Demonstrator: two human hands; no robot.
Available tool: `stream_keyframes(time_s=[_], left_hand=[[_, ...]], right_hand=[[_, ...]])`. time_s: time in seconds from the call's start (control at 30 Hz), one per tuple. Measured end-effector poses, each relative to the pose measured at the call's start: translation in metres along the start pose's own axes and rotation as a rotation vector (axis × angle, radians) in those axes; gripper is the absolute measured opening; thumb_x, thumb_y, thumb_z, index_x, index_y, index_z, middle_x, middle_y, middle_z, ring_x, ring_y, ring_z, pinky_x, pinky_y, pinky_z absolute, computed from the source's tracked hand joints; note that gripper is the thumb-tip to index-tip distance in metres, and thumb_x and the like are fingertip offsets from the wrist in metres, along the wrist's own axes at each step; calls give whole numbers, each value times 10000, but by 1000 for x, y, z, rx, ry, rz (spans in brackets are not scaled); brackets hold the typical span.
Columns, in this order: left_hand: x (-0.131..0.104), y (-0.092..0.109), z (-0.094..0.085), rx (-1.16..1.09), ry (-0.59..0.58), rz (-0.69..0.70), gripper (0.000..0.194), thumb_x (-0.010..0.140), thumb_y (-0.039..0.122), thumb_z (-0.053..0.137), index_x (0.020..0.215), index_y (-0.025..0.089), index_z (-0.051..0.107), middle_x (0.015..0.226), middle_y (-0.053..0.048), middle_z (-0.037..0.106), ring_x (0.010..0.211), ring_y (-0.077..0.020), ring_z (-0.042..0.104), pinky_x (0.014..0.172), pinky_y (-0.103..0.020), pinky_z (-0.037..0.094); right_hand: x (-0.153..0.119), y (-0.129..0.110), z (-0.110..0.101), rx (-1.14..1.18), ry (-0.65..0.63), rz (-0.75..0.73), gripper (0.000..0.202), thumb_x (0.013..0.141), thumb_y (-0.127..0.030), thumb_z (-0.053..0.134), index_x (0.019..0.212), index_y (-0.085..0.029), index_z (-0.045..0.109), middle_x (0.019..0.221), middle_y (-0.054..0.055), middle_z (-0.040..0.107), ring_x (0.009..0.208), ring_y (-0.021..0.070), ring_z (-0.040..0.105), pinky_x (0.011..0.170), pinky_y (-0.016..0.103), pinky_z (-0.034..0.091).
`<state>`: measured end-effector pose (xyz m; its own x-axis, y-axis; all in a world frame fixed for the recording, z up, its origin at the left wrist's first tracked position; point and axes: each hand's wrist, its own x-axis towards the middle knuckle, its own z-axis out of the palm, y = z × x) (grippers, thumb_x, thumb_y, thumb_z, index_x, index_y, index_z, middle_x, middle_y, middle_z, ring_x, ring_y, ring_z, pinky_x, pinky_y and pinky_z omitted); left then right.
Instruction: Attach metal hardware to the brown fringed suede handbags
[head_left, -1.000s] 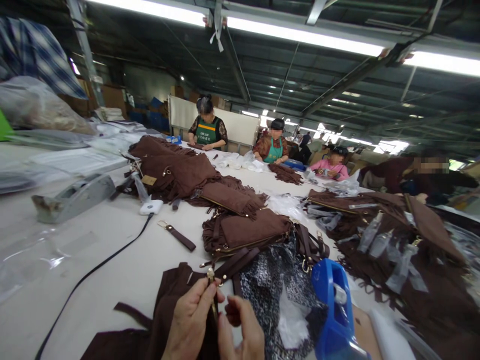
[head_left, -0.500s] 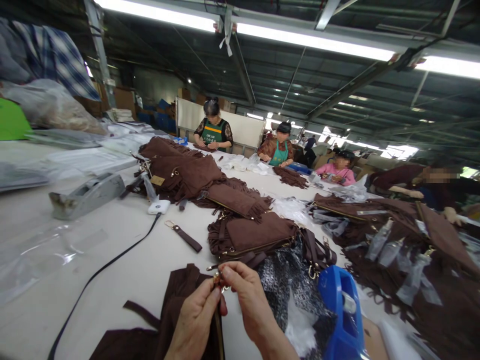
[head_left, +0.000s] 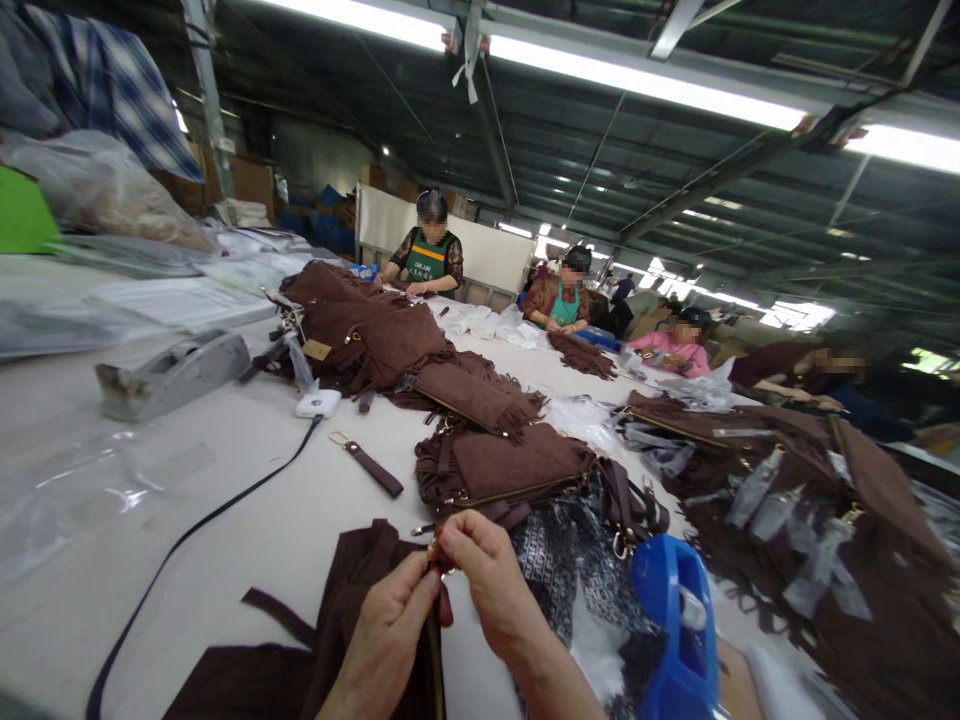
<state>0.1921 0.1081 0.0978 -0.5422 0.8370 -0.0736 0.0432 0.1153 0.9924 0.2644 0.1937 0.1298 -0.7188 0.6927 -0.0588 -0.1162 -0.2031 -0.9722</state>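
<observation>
My left hand [head_left: 386,635] pinches a narrow brown strap [head_left: 434,655] that runs down from my fingertips. My right hand [head_left: 487,580] meets it from the right, thumb and fingers closed on a small gold metal clasp [head_left: 434,551] at the strap's top end. Both hands hover over a dark brown suede bag piece [head_left: 352,580] lying on the white table [head_left: 247,530] at the near edge. Just beyond lies a brown fringed suede bag [head_left: 510,465] with black-and-white patterned lining [head_left: 559,560] beside it.
A blue tape dispenser [head_left: 671,625] stands right of my hands, a grey one [head_left: 172,372] at the left. A black cable [head_left: 217,515] runs to a white box [head_left: 317,403]. A loose strap [head_left: 367,465] and piles of brown bags [head_left: 367,335] cover the table. Several seated workers [head_left: 431,250] sit across.
My right hand rose from below the strap to its top end and closed on the gold clasp next to my left fingertips. The view shifted slightly.
</observation>
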Motion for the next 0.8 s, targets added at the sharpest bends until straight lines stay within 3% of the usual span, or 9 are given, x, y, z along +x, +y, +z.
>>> stream_keyframes(time_s=[0.13, 0.27, 0.33, 0.5, 0.8], left_hand=[[1, 2, -1, -23, 6, -7, 368, 775, 522, 428, 634, 202, 543, 573, 23, 489, 597, -155, 444, 600, -259, 334], [-1, 3, -1, -10, -18, 20, 351, 794, 493, 413, 632, 206, 535, 564, 32, 488, 581, -150, 427, 605, -263, 322], [-2, 2, 0, -16, -14, 20, 337, 803, 483, 406, 664, 209, 543, 565, 35, 492, 583, -151, 427, 607, -264, 318], [-2, 4, -1, -8, -30, 6, 377, 778, 518, 411, 589, 204, 501, 547, 31, 463, 558, -145, 403, 574, -264, 305], [-4, 5, -5, -10, -71, 34, 366, 803, 482, 403, 588, 203, 502, 556, 33, 473, 565, -141, 412, 590, -256, 325]], right_hand=[[-4, -1, -9, 103, -109, -38, 296, 709, -398, 634, 605, -169, 476, 568, -50, 461, 516, 66, 412, 481, 187, 331], [-4, -1, -17, 1, 7, -54, 221, 734, -360, 641, 727, -148, 579, 609, -50, 512, 581, 49, 417, 577, 165, 332], [-3, -3, -15, -46, -26, -6, 234, 734, -362, 637, 800, -140, 611, 653, -32, 561, 587, 50, 443, 570, 167, 332], [3, -6, -4, -3, -32, 42, 210, 627, -303, 694, 642, -135, 569, 559, -41, 545, 525, 48, 433, 544, 174, 336], [12, -3, -5, -31, -18, 102, 218, 574, -303, 682, 594, -127, 554, 525, -29, 543, 483, 45, 406, 503, 183, 286]])
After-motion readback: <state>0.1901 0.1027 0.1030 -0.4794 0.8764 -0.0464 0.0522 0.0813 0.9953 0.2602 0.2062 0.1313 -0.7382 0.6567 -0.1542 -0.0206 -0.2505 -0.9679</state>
